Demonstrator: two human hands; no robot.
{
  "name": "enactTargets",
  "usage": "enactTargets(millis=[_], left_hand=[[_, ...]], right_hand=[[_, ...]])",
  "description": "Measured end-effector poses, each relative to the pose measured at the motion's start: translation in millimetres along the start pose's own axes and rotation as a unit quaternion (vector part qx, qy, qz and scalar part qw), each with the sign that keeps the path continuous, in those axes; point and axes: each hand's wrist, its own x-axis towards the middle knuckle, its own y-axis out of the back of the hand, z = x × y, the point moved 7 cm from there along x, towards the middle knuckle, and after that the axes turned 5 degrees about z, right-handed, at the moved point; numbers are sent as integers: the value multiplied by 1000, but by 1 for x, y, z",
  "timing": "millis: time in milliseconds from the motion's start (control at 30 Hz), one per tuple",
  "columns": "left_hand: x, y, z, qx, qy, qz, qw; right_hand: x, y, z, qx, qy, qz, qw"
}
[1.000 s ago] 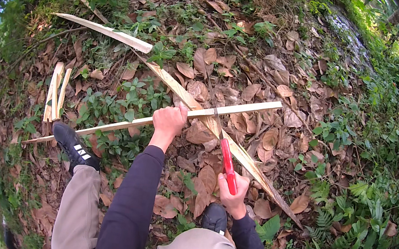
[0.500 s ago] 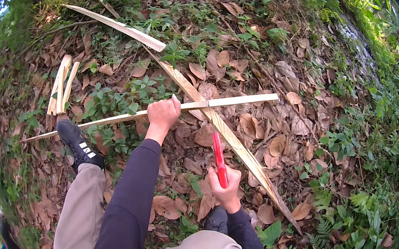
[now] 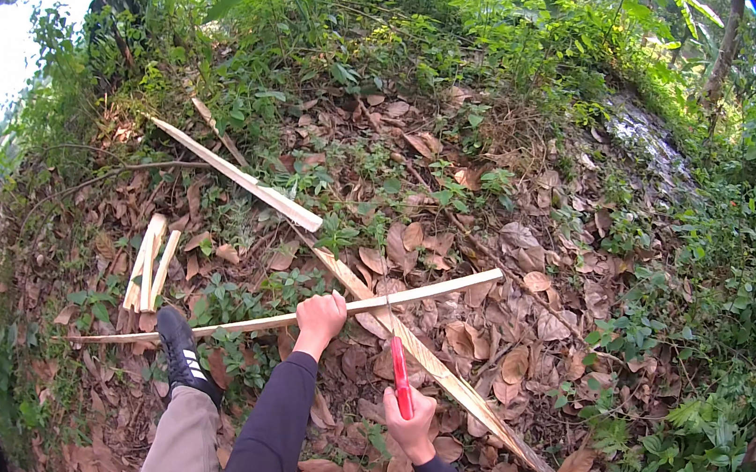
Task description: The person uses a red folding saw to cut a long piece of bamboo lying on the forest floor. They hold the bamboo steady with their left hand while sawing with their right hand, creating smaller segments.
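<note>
Head view: a pale wooden slat (image 3: 292,322), running 8 to 2 o'clock, is gripped by the closed left hand (image 3: 323,314); a red-handled saw (image 3: 400,376) is clasped by the right hand (image 3: 410,424), at 4 o'clock.

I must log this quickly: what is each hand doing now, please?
Left hand: closed around the long pale stick.
Right hand: closed on the red handle of a tool.

The ground (image 3: 579,289) is a slope of brown dead leaves and low green weeds. A long split wooden slat (image 3: 243,180) lies at upper left, a small bundle of short sticks (image 3: 148,264) at left, and what looks like wet rock (image 3: 645,137) at upper right.
</note>
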Motion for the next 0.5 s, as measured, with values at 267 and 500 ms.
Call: enactTargets(millis=[267, 500], left_hand=[[21, 2, 0, -8, 12, 15, 1000], [16, -9, -4, 9, 2, 1, 1000]], right_hand=[[-8, 13, -9, -6, 16, -20, 1000], [-32, 29, -2, -26, 13, -41, 999]])
